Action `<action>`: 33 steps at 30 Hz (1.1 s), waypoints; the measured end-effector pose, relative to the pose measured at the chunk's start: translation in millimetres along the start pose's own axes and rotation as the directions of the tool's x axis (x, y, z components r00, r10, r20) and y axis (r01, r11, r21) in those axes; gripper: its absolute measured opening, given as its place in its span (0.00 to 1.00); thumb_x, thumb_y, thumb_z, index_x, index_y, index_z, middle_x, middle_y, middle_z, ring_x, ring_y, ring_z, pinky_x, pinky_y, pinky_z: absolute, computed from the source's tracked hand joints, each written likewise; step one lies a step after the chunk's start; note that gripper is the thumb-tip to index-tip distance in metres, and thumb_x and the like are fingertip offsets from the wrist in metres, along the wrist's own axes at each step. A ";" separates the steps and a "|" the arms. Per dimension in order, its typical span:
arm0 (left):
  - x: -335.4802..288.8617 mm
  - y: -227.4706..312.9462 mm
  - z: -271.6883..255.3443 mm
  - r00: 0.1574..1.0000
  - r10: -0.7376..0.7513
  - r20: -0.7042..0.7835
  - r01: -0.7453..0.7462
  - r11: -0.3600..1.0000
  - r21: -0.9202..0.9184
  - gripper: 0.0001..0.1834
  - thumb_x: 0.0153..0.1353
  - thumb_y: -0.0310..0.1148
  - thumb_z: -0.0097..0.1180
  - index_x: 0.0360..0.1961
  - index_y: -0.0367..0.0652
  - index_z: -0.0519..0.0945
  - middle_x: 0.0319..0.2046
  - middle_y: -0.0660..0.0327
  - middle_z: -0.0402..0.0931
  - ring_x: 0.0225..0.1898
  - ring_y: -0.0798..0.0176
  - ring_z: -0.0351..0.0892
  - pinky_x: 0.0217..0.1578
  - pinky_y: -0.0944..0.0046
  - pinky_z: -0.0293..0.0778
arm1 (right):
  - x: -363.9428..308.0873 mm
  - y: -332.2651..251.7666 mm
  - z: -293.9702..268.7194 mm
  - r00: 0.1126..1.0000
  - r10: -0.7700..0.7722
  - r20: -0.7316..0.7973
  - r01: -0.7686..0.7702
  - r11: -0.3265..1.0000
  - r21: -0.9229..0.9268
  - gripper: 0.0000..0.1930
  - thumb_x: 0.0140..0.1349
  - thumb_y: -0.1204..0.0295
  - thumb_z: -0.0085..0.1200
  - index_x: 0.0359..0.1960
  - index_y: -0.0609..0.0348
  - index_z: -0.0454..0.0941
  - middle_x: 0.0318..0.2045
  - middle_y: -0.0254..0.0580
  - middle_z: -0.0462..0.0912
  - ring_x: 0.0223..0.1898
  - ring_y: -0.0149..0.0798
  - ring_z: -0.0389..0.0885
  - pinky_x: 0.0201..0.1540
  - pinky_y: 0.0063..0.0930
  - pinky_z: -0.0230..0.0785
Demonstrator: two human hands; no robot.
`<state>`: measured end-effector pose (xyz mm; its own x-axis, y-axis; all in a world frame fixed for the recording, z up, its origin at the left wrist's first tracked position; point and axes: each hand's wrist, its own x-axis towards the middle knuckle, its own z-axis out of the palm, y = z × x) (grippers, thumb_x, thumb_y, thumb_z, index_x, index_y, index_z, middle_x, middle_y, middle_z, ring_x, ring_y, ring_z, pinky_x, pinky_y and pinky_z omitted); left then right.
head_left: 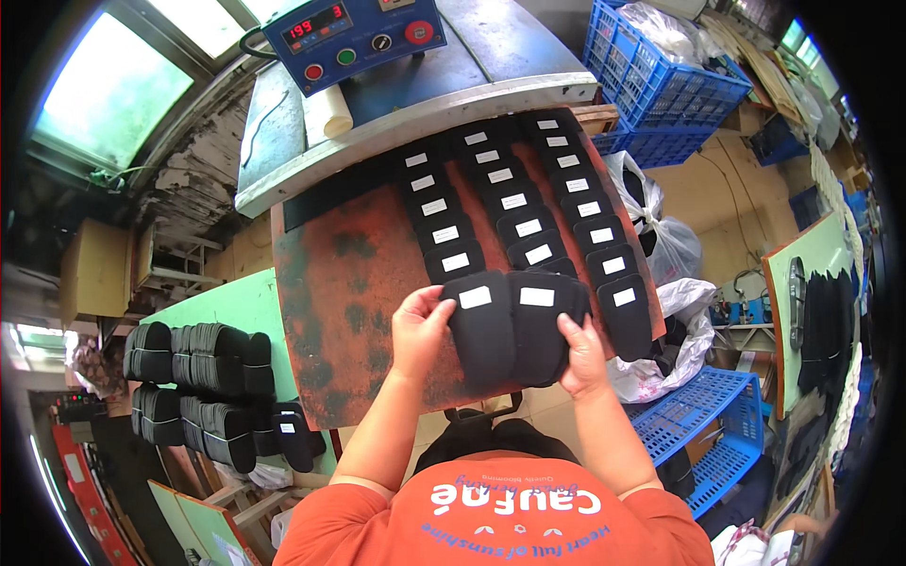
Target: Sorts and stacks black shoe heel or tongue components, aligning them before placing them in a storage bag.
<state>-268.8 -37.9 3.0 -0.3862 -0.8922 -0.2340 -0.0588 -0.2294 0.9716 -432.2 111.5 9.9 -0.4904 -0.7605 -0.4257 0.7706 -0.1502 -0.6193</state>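
While both hands work at the near edge of the rust-red desk (330, 311), left hand (420, 325) pinching the left side of a black shoe-tongue pad (483, 325), thumb over its edge, fingers curled beneath. Right hand (582, 354) clamped on a small stack of black pads (543, 325), fingers wrapped round the near right corner of the stack. Held pad and stack touching side by side, each bearing a small white label near its far end. Beyond them, three overlapping rows of labelled pads (514, 203) running from the near edge up toward the far right corner of the desk, each pad lapping the next like shingles. Left half of the desk bare, blotched with dark stains. At the far edge, a grey metal press plate (415, 127), topped by a blue control box (354, 38) with red and green buttons. Off the desk to the left, a green board (236, 307) carrying bundles of black pads (203, 377). To the right, blue plastic crates (661, 90) and white plastic bags (670, 250).
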 end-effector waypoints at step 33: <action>-63.4 -30.3 -4.3 0.985 -0.174 -0.005 0.171 0.960 0.221 0.12 0.55 0.25 0.59 0.41 0.35 0.75 0.26 0.64 0.75 0.21 0.76 0.70 0.23 0.75 0.70 | -8.1 -33.8 -47.1 0.968 0.143 0.204 -0.189 0.955 0.229 0.23 0.69 0.59 0.32 0.58 0.61 0.62 0.52 0.47 0.72 0.53 0.45 0.73 0.56 0.40 0.66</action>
<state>-238.6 23.9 -11.8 -0.3651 -0.8408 -0.3998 -0.3261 -0.2867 0.9008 -473.4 152.4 3.2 -0.2817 -0.8868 -0.3663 0.9218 -0.1442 -0.3599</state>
